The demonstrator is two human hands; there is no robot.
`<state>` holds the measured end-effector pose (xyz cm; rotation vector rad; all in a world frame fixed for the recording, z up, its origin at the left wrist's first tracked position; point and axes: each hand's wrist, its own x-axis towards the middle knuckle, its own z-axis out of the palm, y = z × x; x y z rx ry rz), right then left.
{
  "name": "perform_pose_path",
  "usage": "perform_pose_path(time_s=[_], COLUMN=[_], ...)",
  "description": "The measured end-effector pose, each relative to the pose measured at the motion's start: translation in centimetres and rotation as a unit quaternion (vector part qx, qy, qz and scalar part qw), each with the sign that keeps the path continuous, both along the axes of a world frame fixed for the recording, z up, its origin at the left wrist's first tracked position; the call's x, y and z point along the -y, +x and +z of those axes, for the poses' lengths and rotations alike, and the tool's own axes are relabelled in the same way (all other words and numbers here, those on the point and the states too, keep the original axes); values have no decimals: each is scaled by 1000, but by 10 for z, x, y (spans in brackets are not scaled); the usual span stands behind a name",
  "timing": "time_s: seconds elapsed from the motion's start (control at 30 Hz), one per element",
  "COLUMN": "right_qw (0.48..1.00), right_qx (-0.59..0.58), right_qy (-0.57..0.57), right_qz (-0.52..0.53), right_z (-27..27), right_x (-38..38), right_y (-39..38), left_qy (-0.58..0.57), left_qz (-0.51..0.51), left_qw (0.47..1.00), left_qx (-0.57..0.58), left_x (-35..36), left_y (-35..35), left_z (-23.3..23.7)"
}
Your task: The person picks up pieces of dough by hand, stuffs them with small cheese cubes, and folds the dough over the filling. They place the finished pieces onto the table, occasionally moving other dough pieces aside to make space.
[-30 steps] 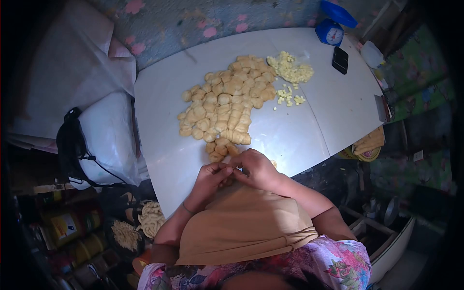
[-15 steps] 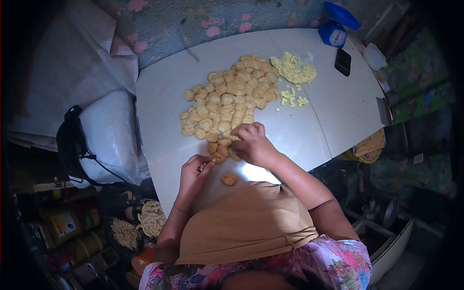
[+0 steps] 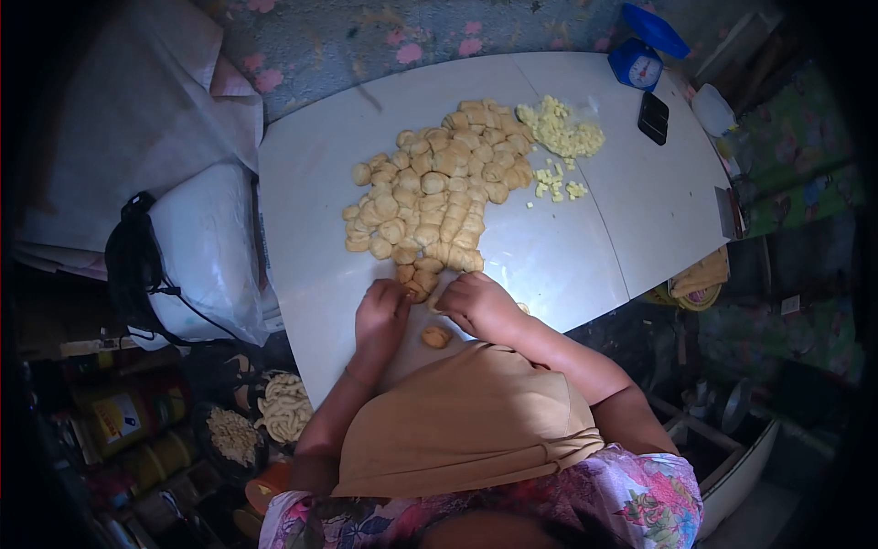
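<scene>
R hand (image 3: 477, 304) pulled back fr. dough pile (image 3: 434, 183), now nr. L hand (image 3: 380, 316).

Table (image 3: 562, 256) has a pale, shiny top; a large cluster of dough pieces (image 3: 430, 183), packed touching, covers its middle, with one dough ball (image 3: 436, 337) set apart near the front edge. Right of the cluster: a heap of yellow cubes (image 3: 569, 137), loose cubes (image 3: 549, 186) just nearer. Far right corner: black phone (image 3: 653, 118) beside blue scale (image 3: 637, 66).
</scene>
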<state>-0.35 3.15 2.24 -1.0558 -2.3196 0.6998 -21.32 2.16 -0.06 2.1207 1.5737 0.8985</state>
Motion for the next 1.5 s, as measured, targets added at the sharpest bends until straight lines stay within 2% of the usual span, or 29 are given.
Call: perform_pose_path(time_s=[0.13, 0.23, 0.3, 0.4, 0.43, 0.5, 0.7, 0.8, 0.83, 0.9, 0.93, 1.03, 1.13, 1.2, 1.23, 1.27, 1.37, 1.43, 1.5], right_qw=[976, 926, 897, 885, 902, 926, 988, 958, 954, 941, 949, 971, 986, 995, 995, 996, 985, 962, 988], right_qx=[-148, -242, -271, -204, -152, -46, 11, -39, -70, -131, -113, -48, 16, 23, 13, 3, -66, -121, 15], right_qy=[-130, -227, -266, -343, -327, -292, -45, -221, -217, -212, -193, -139, -66, 8, -12, -33, -102, -181, -116], right_qz=[-97, -180, -225, -239, -239, -235, -150, -178, -197, -231, -220, -190, -149, -101, -93, -86, -122, -168, -105], right_z=[20, 15, 19, 11, 12, 16, -2, -3, -2, 2, 2, -3, -14, -12, -14, -19, -18, -14, 3], right_x=[6, 6, 10, 16, 17, 20, 19, 20, 21, 23, 22, 19, 16, 15, 15, 13, 10, 8, -1], right_y=[13, 43, 58, 81, 85, 91, 99, 99, 98, 97, 99, 106, 112, 113, 118, 122, 128, 133, 142], left_qy=[53, 36, 39, -10, -36, -15, 12, -56, -89, -113, -126, 22, -51, -68, -76, -83, -87, -104, -135], left_qz=[-36, -37, -37, -45, -48, -73, -98, -41, -12, 1, 8, 12, 55, 144, 186, 175, 147, 158, 159], left_qw=[998, 998, 998, 999, 998, 997, 992, 997, 996, 993, 990, 997, 997, 967, 939, 919, 924, 869, 783], left_qx=[-14, -32, -38, -11, 3, -29, -73, -27, -3, -40, -58, -71, 36, 198, 277, 343, 342, 456, 585], left_x=[6, 8, 4, 1, 0, 1, 14, 18, 19, 18, 18, 23, 35, 43, 46, 48, 55, 60, 64], left_y=[2, 6, 6, 4, 2, -1, 2, 7, 8, 8, 9, 14, 12, 17, 22, 26, 15, 23, 33], left_z=[0, 16, 9, 11, 14, 17, 23, 16, 13, 14, 15, 10, 2, 6, 14, 28, 33, 39, 50])
